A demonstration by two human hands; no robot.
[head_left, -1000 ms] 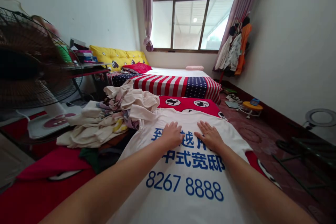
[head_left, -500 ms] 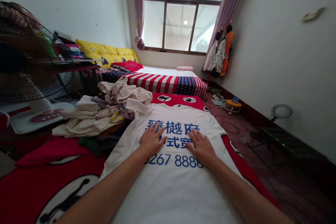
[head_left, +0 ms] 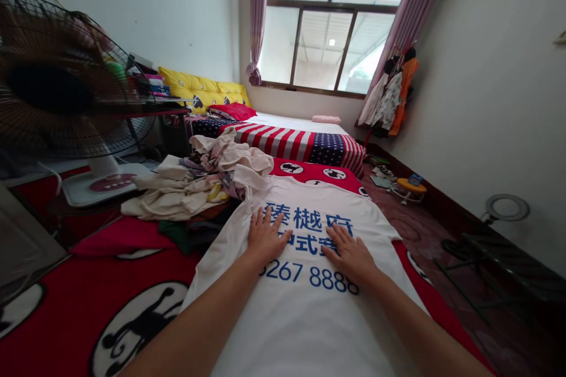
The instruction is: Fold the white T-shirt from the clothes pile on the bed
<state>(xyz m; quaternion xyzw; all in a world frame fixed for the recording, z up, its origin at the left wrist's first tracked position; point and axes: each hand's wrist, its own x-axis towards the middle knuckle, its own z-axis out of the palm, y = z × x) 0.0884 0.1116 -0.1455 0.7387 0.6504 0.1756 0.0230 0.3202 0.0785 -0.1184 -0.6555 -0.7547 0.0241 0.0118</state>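
Observation:
A white T-shirt point(head_left: 305, 321) with blue characters and digits printed on it lies spread out, its neck end away from me. My left hand point(head_left: 266, 240) rests flat on the left part of the print, fingers spread. On the right part of the print lies my right hand point(head_left: 351, 254), palm down with its fingers apart. Neither hand grips the cloth. Beneath the shirt is a red blanket point(head_left: 66, 306) with black-and-white round figures. A heap of crumpled cream clothes point(head_left: 212, 168) touches the shirt's left sleeve side.
An electric fan point(head_left: 66, 88) stands at the left. Farther back is a bed with a striped, starred cover point(head_left: 283, 138). To the right are a small orange stool point(head_left: 410, 185), a ring light point(head_left: 507, 207) and a dark bench point(head_left: 508, 253). Clothes point(head_left: 391, 97) hang near the window.
The camera view has turned slightly left, so the scene sits farther right. My left hand has shifted a little outward to the left on the print; both hands stay flat on the shirt.

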